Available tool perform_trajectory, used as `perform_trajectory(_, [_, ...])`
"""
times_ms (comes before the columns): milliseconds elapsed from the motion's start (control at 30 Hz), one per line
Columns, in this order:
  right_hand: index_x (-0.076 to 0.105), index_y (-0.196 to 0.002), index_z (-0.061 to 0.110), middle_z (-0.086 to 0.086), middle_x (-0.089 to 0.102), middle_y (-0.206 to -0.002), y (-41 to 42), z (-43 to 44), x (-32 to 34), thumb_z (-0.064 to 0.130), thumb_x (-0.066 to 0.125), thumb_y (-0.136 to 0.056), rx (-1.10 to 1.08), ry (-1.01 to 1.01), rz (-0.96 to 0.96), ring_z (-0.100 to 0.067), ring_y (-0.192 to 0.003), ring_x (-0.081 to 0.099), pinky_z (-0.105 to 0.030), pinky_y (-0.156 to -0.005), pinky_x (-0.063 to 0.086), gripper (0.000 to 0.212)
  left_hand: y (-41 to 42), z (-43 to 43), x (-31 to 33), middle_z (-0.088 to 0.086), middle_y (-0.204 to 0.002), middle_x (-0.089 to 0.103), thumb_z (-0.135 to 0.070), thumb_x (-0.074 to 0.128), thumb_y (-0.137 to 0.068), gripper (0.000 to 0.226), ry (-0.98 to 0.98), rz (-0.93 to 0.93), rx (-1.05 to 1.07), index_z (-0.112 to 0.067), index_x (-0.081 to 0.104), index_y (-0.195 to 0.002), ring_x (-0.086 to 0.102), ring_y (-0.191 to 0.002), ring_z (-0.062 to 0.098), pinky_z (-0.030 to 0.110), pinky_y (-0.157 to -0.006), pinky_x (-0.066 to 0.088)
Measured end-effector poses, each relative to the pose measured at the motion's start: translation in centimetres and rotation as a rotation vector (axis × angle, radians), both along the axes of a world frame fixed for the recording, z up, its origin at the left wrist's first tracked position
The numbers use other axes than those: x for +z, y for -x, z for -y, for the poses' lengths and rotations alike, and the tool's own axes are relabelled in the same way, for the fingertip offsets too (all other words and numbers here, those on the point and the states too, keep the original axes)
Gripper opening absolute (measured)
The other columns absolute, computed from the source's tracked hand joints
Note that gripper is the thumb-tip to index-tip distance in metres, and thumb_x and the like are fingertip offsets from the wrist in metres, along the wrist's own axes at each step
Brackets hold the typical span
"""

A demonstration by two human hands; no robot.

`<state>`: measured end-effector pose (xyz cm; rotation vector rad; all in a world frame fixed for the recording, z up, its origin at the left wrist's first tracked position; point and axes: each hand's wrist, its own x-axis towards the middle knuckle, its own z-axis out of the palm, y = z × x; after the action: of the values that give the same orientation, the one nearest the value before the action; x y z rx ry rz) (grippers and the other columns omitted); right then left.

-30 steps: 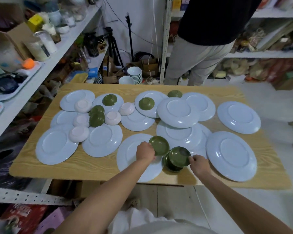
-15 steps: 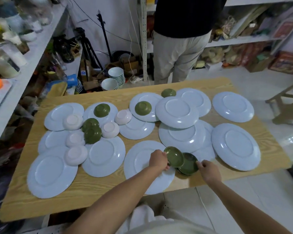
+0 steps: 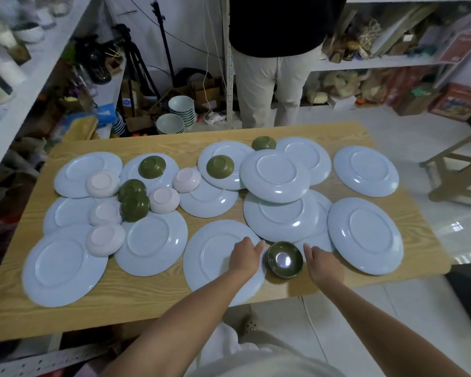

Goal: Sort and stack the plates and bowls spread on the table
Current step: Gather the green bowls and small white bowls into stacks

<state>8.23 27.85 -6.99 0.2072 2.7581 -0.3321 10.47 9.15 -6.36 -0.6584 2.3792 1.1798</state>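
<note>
Green bowl stack (image 3: 284, 259) sits mouth-up near the front edge of the bench (image 3: 152, 292), squarely between the two hands. The left hand (image 3: 244, 257) is just beside its left rim, over the nearest blue plate (image 3: 212, 268), and the right hand (image 3: 322, 265) is just beside its right rim. Neither grip is clamped on anything: both hands lie loose with fingers apart, and I cannot tell whether a fingertip touches the rim. The other green bowls lie upside down further back. The middle green bowl (image 3: 220, 166) is ahead and left of the stack, and the green pair (image 3: 133, 200) is well off to the left. Being round, they offer no preferred axis, so the left hand looks better placed to fetch one.
</note>
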Motion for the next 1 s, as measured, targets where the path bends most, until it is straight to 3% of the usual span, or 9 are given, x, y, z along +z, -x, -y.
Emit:
perform_trajectory(133, [0.045,-0.084,0.019,-0.001,0.059,-0.075,2.1,2.6,1.8,0.045,0.024,-0.1,0.179,-0.075,-0.103,-0.019,-0.072,0.062,-0.033,-0.071,0.053,0.037,-0.4,4.0,1.1,0.015,-0.094,0.067,-0.044,0.039,-0.099,0.04,0.118,-0.109,0.109,-0.007,0.05,-0.089,0.064,-0.089,0.029,0.038,-0.075,0.048])
perform_trajectory(233, [0.045,-0.09,0.017,-0.001,0.057,-0.074,3.7,6.6,2.8,0.043,0.025,-0.101,0.32,-0.08,-0.165,-0.021,-0.071,0.062,-0.031,-0.065,0.05,0.035,-1.4,9.0,1.9,0.013,-0.104,0.066,-0.038,0.038,-0.1,0.037,0.256,-0.159,0.21,-0.005,0.053,-0.106,0.061,-0.1,0.031,0.037,-0.081,0.046])
perform_trajectory(433, [0.047,-0.117,0.012,-0.01,0.066,-0.106,5.7,18.5,4.4,0.041,0.027,-0.101,0.564,-0.069,-0.167,-0.031,-0.096,0.064,-0.034,-0.073,0.045,0.039,-3.0,21.3,2.2,0.018,-0.119,0.058,-0.032,0.049,-0.097,0.036,0.442,-0.179,0.424,-0.002,0.051,-0.118,0.055,-0.111,0.033,0.042,-0.088,0.046])
perform_trajectory(667, [0.04,-0.132,0.015,-0.01,0.064,-0.112,6.5,31.4,4.6,0.04,0.033,-0.1,0.745,-0.069,-0.082,-0.031,-0.101,0.062,-0.033,-0.074,0.043,0.042,-2.5,30.0,1.1,0.017,-0.119,0.053,-0.032,0.058,-0.091,0.039,0.525,-0.102,0.321,-0.008,0.051,-0.121,0.046,-0.115,0.032,0.038,-0.09,0.043])
perform_trajectory(867, [0.043,-0.129,0.015,-0.012,0.062,-0.114,6.3,38.0,3.1,0.031,0.037,-0.099,0.791,-0.069,-0.039,-0.032,-0.102,0.059,-0.032,-0.072,0.04,0.035,-0.4,31.9,-0.8,0.013,-0.124,0.048,-0.045,0.066,-0.082,0.067,0.545,-0.12,0.127,-0.014,0.042,-0.136,0.039,-0.118,0.029,0.033,-0.098,0.035])
perform_trajectory(1000, [0.044,-0.132,0.018,-0.008,0.059,-0.118,6.6,39.9,2.5,0.022,0.041,-0.096,0.8,-0.094,-0.049,-0.031,-0.108,0.055,-0.03,-0.072,0.038,0.036,0.6,32.2,-1.4,0.011,-0.127,0.044,-0.05,0.064,-0.081,0.071,0.523,-0.147,0.102,-0.016,0.039,-0.139,0.038,-0.119,0.029,0.033,-0.098,0.035])
